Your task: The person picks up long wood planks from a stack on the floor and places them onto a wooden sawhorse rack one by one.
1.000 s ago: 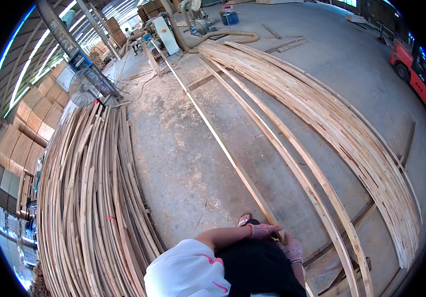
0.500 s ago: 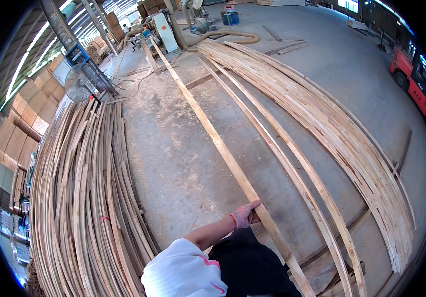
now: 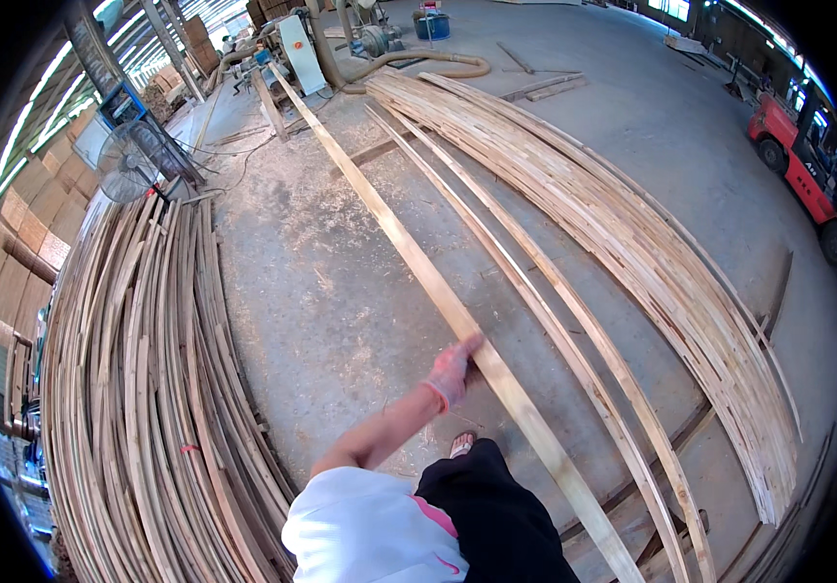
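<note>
Person's white sleeve and black trousers sit at the bottom edge, one sandalled foot [image 3: 461, 444] just beyond on the concrete.

Left hand [image 3: 452, 371], in a pinkish glove, reaches forward on a bare forearm and closes on the near-left edge of the long pale wooden plank [image 3: 409, 255]. Fingers look wrapped over that edge; can't tell how tightly, or whether the thumb is under it. Right hand not visible anywhere.

Key geometry: the plank's long axis runs from lower right, past the person's right side, diagonally up-left toward the machine at the far end. The grip sits roughly in the near third, so most of the length lies ahead of the hand and a short tail behind it. Plank is flat, thin, straight-grained, sawn faces, broad face up. Whether it is lifted or resting on the floor at the hand is unclear.

Right of it: two thin loose wooden strips [image 3: 574, 330], same direction, then the broad stack of pale sawn laths [image 3: 632, 243]. Left: a dense pile of darker, rougher long strips [image 3: 137, 389].

Floor is dusty grey concrete [image 3: 341, 291] with sawdust. Far end: grey standing fan [image 3: 127, 167], woodworking machine with a tan flexible dust hose [image 3: 409, 63], blue bucket [image 3: 432, 24]. Far right: red forklift [image 3: 807, 165].
</note>
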A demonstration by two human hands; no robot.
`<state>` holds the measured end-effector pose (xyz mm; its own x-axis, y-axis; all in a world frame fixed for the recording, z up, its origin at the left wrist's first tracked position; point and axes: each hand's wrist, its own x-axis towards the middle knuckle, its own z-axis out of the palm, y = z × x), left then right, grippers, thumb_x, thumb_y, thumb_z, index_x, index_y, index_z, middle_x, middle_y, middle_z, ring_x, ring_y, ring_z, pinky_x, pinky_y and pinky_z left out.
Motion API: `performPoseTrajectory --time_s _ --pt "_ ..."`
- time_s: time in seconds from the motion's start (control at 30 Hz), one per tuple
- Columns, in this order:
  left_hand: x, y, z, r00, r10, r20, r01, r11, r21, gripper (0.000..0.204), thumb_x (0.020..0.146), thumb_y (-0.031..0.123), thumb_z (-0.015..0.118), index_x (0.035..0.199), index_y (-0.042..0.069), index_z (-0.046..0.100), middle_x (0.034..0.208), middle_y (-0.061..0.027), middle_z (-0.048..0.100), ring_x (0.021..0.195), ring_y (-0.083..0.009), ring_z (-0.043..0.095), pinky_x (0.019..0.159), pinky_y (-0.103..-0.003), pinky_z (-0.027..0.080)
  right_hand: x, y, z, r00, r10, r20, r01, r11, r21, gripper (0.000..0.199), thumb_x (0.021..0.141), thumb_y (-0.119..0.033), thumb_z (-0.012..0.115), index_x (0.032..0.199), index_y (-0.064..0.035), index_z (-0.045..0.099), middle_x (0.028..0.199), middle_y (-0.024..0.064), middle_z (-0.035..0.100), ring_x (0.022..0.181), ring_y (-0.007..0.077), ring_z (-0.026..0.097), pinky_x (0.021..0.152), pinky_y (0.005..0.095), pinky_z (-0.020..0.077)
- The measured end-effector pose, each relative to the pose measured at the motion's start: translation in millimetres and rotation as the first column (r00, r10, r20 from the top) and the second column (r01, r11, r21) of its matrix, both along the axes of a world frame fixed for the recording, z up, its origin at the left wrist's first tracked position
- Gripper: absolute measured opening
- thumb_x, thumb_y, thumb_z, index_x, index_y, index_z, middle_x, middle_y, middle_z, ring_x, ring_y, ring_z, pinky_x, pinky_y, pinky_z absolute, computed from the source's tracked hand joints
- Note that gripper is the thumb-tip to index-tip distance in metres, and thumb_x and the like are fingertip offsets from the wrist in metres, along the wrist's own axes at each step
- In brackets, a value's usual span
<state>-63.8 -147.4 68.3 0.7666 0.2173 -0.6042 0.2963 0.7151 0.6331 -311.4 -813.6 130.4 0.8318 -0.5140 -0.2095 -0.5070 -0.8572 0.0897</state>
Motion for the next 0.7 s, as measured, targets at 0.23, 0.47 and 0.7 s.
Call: performPoseTrajectory --time_s 0.23,0.47,0.7 --pt "96.1 128.8 7.2 0.964 0.258 0.06 -0.264 0.955 0.135 0.025 0.087 0.028 0.056 0.092 0.003 0.057 0.085 -0.0109 0.063 0.077 -0.024 0.063 0.068 -0.039 0.054 88.1 155.5 39.9 0.994 -0.068 0.091 0.007 0.836 0.549 0.054 0.091 -0.05 0.041 0.103 0.0002 0.056 0.077 0.0112 0.057 0.069 0.0213 0.051 0.06 0.0347 0.0424" --pt "164.6 264.0 -13.9 0.915 0.375 0.148 -0.391 0.915 0.098 0.03 0.088 0.032 0.054 0.098 0.004 0.054 0.085 -0.0115 0.062 0.076 -0.0252 0.062 0.07 -0.041 0.054 159.2 299.7 50.3 0.98 0.084 0.178 -0.158 0.877 0.453 0.051 0.091 -0.048 0.043 0.098 -0.0002 0.062 0.079 0.0171 0.062 0.068 0.0224 0.058 0.057 0.0374 0.0435" --pt "111.8 221.3 -87.3 0.898 -0.209 0.388 0.259 0.962 -0.081 0.046 0.092 0.039 0.045 0.12 0.003 0.047 0.116 -0.0131 0.056 0.109 -0.028 0.054 0.092 -0.044 0.046 217.0 408.7 -16.9 0.882 0.269 0.387 -0.417 0.828 0.374 0.041 0.088 -0.04 0.046 0.084 -0.0014 0.06 0.077 0.0233 0.059 0.076 0.0408 0.056 0.069 0.048 0.0421"
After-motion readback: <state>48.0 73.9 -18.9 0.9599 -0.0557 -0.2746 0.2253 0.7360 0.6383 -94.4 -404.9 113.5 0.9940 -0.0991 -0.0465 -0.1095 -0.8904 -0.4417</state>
